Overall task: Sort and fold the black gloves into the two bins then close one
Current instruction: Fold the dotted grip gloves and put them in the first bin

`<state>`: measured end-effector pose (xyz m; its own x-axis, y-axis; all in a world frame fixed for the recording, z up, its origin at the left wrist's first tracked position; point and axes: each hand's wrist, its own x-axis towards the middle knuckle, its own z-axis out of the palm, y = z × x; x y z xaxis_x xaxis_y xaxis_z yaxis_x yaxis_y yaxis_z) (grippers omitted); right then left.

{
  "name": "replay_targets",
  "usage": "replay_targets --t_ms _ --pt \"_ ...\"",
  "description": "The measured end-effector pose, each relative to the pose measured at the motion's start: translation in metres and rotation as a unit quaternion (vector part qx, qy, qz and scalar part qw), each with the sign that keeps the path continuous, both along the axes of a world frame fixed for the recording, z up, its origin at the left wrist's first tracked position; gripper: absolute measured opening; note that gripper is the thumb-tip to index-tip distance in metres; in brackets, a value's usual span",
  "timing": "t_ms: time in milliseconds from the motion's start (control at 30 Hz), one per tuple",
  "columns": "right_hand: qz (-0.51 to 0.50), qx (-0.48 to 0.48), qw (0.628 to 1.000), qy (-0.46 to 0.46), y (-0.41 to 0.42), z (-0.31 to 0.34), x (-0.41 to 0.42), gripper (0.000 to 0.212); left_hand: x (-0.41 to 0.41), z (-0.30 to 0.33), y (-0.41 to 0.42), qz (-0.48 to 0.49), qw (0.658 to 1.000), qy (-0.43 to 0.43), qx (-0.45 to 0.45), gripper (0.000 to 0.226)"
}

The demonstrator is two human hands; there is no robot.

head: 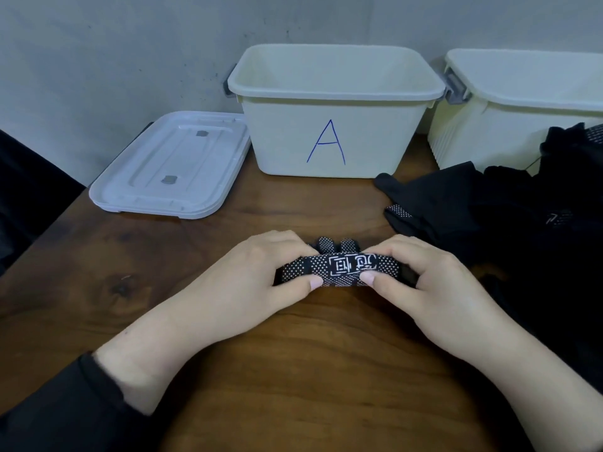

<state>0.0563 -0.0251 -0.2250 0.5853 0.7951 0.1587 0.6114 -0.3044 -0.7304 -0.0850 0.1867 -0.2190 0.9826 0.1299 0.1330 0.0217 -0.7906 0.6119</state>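
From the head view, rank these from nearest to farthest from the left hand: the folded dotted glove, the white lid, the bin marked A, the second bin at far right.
1. Folded black glove with white dots: gripped in the left hand.
2. Flat white plastic lid: on the table, back left.
3. Cream plastic bin marked A: straight behind.
4. Second cream plastic bin: far right, by the wall.

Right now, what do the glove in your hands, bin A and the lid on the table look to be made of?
Glove: black knit fabric, it seems, with white grip dots and a printed logo, likely rubbery.
Bin A: cream plastic, smooth with a slight sheen, moulded rim.
Lid: paler white plastic, moulded ridges, slightly glossy.
Table: dark wood grain; solid or veneer, cannot tell.
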Motion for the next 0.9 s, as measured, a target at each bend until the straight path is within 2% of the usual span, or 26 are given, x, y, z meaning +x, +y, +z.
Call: replay_targets --t_ms 67,133,267,367,400,500,567,633,900 --pt "-0.005 0.004 0.999 0.049 0.0 0.002 0.0 0.022 0.0 0.001 -0.003 0.029 0.997 0.013 -0.073 0.017" --pt "-0.019 0.013 0.999 0.04 0.002 -0.001 0.0 0.018 0.003 -0.002 -0.005 0.074 0.993 0.001 -0.091 0.017" --pt "-0.063 0.02 0.997 -0.046 0.011 -0.01 0.001 0.017 0.011 -0.01 -0.002 0.119 0.992 -0.047 -0.022 0.024" --pt "-0.048 0.02 0.994 -0.098 0.015 -0.014 0.001 0.015 0.014 -0.011 -0.002 0.098 0.993 -0.056 0.029 0.017" --pt "-0.038 0.018 0.993 -0.114 0.016 -0.015 0.001 0.016 0.013 -0.011 -0.002 0.088 0.994 -0.052 0.043 0.022" --pt "-0.009 -0.005 0.992 -0.123 0.014 -0.011 0.001 0.034 0.012 -0.01 -0.002 0.067 0.995 -0.023 0.064 0.045" --pt "0.021 -0.037 0.988 -0.151 0.011 -0.008 0.0 0.05 0.012 -0.01 -0.002 0.061 0.994 -0.012 0.087 0.05" --pt "0.042 -0.057 0.98 -0.188 0.012 -0.009 -0.002 0.057 0.012 -0.01 -0.002 0.06 0.993 -0.013 0.1 0.049" --pt "0.018 -0.049 0.961 -0.271 0.03 -0.017 -0.011 0.039 0.013 -0.009 -0.002 0.08 0.99 -0.002 0.117 0.054"
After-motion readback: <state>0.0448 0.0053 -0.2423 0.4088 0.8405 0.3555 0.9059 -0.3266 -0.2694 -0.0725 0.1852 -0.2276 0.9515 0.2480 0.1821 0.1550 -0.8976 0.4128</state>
